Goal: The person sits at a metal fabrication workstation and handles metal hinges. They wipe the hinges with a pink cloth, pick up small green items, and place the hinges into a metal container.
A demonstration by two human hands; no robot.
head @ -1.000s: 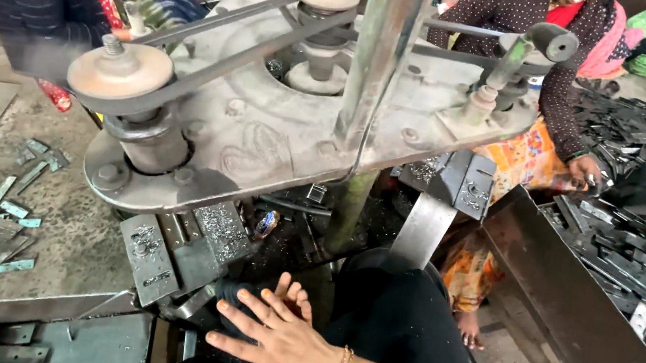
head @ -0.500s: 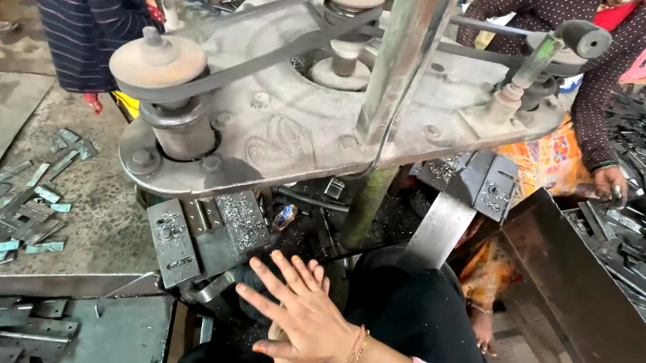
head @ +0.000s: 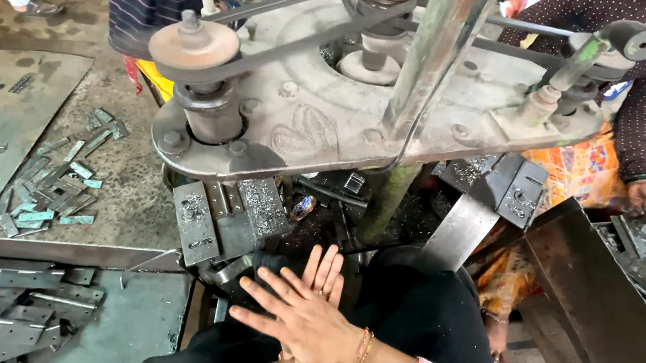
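Sliding forward since a moment ago, right hand (head: 304,325) is lying fingers-spread, gripping nothing, across left hand (head: 317,279), also flat and empty, just below the belt-driven machine (head: 307,114); hinge plates (head: 3,315) are lying left of it.

No packages, labels, signs or screens anywhere in this shot: not at the top of the frame, not in the lower left corner, not along the right edge.
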